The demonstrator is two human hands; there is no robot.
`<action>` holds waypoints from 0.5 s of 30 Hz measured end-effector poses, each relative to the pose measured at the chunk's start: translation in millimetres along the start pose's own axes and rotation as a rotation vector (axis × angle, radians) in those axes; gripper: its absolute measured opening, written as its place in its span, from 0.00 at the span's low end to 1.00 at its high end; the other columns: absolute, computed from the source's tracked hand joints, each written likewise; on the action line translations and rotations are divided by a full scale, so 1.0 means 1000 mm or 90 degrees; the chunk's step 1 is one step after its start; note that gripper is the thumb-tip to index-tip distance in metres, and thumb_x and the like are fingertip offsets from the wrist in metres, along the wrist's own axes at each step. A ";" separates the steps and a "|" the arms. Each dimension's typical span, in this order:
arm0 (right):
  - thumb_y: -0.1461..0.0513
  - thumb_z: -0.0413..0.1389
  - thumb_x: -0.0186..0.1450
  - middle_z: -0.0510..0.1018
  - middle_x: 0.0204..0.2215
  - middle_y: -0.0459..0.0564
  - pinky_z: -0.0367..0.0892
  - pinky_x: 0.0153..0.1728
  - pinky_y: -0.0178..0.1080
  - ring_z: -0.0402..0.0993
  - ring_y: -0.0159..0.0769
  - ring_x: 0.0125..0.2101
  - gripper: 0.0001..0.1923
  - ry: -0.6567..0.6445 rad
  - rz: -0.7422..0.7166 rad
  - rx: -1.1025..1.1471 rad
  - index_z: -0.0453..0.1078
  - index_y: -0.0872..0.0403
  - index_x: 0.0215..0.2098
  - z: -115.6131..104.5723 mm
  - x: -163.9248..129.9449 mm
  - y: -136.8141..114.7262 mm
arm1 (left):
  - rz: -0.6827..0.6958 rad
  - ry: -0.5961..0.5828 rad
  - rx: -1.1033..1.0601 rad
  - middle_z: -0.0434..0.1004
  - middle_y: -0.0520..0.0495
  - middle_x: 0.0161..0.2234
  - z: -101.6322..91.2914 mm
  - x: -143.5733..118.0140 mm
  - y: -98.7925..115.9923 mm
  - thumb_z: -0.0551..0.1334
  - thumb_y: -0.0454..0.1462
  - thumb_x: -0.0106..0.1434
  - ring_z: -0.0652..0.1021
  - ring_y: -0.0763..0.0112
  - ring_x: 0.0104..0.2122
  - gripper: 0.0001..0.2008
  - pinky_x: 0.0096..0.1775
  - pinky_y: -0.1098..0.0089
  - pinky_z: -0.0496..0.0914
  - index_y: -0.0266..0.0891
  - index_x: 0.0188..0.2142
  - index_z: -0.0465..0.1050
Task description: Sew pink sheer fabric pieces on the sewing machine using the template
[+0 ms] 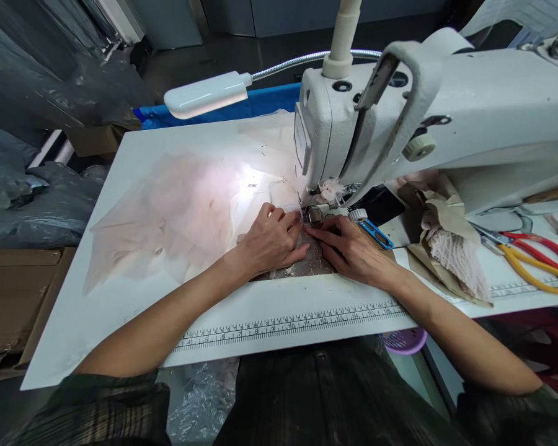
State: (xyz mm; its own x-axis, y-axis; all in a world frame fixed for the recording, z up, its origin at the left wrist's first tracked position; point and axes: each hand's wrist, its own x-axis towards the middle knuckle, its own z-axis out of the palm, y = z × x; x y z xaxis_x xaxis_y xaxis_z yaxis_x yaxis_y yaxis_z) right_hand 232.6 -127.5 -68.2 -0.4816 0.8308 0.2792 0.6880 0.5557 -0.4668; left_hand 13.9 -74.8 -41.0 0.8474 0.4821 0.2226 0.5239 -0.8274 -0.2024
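Sheer pale pink fabric (190,210) lies in loose folds across the left of the white table, and its edge runs in under the sewing machine (325,118). Beside the needle area, my left hand (274,238) has curled fingers closed on the fabric, thumb toward the right. Just right of the presser foot (312,214), my right hand (351,248) is closed too, its index finger reaching left onto the fabric edge. The fingertips of both hands are close to the foot. The needle itself is too small to make out.
A lamp (207,96) lights the fabric. To the right lie a blue-handled tool (376,234), a dark phone-like slab (384,204), a brown paper packet of pale threads (456,248) and red-and-yellow scissors (534,254). A printed ruler (292,325) follows the table's front edge. Cardboard boxes (18,303) stand left.
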 end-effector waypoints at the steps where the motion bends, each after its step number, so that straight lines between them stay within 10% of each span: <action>1: 0.61 0.49 0.71 0.69 0.46 0.60 0.68 0.48 0.56 0.68 0.50 0.47 0.20 0.002 0.003 0.006 0.66 0.51 0.60 0.000 0.000 0.000 | -0.007 0.013 0.001 0.74 0.34 0.47 0.001 0.001 0.001 0.53 0.48 0.68 0.73 0.55 0.37 0.22 0.40 0.55 0.62 0.32 0.46 0.75; 9: 0.62 0.48 0.70 0.71 0.46 0.58 0.70 0.47 0.49 0.71 0.46 0.45 0.22 0.004 0.045 0.088 0.63 0.53 0.61 -0.008 0.001 0.002 | -0.041 0.021 -0.022 0.74 0.35 0.46 -0.020 0.004 -0.011 0.54 0.45 0.70 0.74 0.55 0.40 0.18 0.41 0.55 0.65 0.33 0.47 0.73; 15: 0.64 0.48 0.69 0.75 0.43 0.55 0.70 0.44 0.46 0.73 0.44 0.42 0.21 0.041 0.044 0.083 0.64 0.55 0.59 -0.010 0.003 0.003 | 0.116 0.009 -0.238 0.77 0.42 0.44 -0.026 -0.017 -0.009 0.57 0.38 0.69 0.76 0.65 0.42 0.11 0.44 0.62 0.71 0.35 0.44 0.73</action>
State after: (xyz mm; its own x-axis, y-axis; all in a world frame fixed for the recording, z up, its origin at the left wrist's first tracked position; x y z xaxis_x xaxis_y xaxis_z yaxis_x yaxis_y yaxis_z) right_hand 238.7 -122.6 -60.0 -0.3973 0.8693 0.2940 0.6402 0.4921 -0.5899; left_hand -7.7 -83.3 -18.4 0.9209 0.3155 0.2291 0.2951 -0.9480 0.1192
